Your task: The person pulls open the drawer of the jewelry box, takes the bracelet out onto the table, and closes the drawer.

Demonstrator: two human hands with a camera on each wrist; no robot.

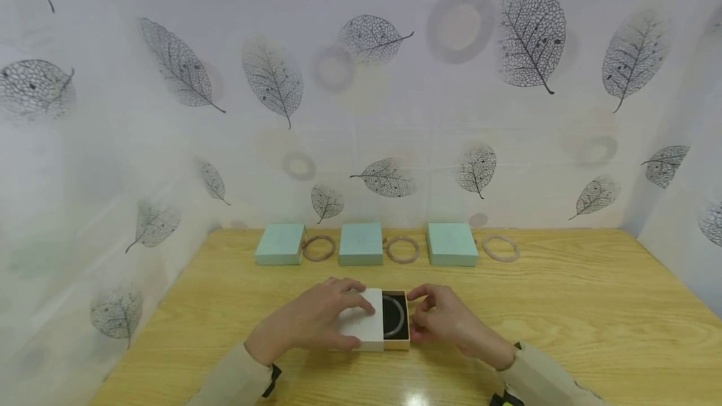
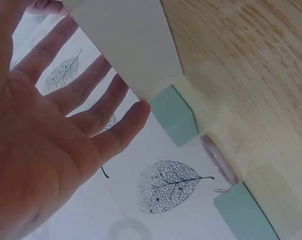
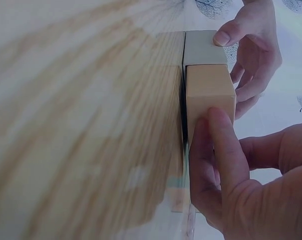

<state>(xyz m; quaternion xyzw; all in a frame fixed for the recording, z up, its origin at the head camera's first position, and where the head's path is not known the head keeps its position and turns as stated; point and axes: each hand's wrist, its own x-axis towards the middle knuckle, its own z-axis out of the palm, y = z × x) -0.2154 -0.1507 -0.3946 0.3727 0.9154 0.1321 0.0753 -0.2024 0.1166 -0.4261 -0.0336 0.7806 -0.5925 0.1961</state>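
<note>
On the wooden table a slide-out gift box, with a white sleeve (image 1: 366, 331), stands partly pulled open. Its tan tray (image 1: 397, 344) juts out to the right. A greyish bangle (image 1: 402, 317) lies in the tray's black lining, its left part hidden under the sleeve. My left hand (image 1: 318, 318) rests over the sleeve with fingers spread across the top and the thumb at the near edge. At the tray's right end, my right hand (image 1: 445, 318) touches the end wall with its fingertips. In the right wrist view the fingertips meet the tan tray (image 3: 211, 85) end without visibly pinching it.
Three mint-green boxes (image 1: 282, 244) stand in a row along the table's back. A bangle lies at the right of each: a brownish one (image 1: 319, 258), a pinkish one (image 1: 403, 260) and a pale one (image 1: 502, 258). Leaf-printed sheeting (image 1: 395, 130) hangs behind the table.
</note>
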